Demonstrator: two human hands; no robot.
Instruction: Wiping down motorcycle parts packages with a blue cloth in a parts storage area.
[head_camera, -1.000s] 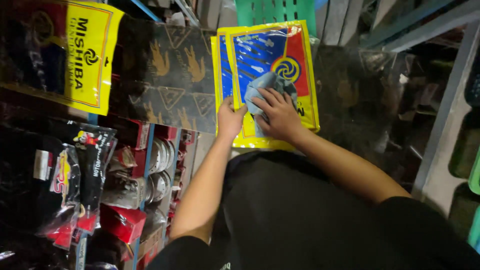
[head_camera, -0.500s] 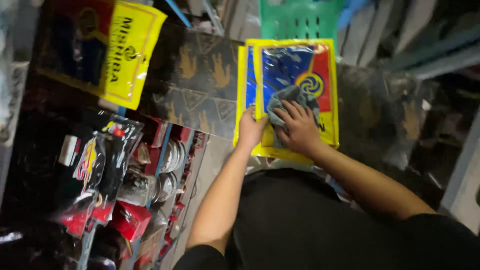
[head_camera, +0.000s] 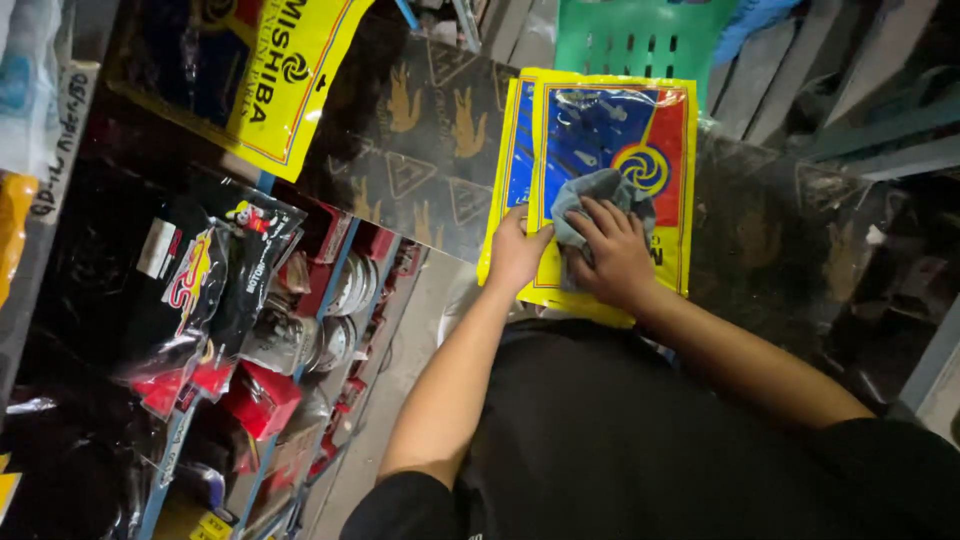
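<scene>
Head view: my right hand (head_camera: 615, 255) has its grip pressed down on a soft, crumpled grey cloth (head_camera: 590, 200), wiping the glossy yellow, blue and red plastic packet (head_camera: 600, 120) that lies flat on the dark glass tabletop (head_camera: 430, 130). My left hand (head_camera: 515, 250) pins the packet's near edge, fingers curled over it. I judge the wiping is midway; next calls for steady pressure toward the packet's far, slippery corners.
</scene>
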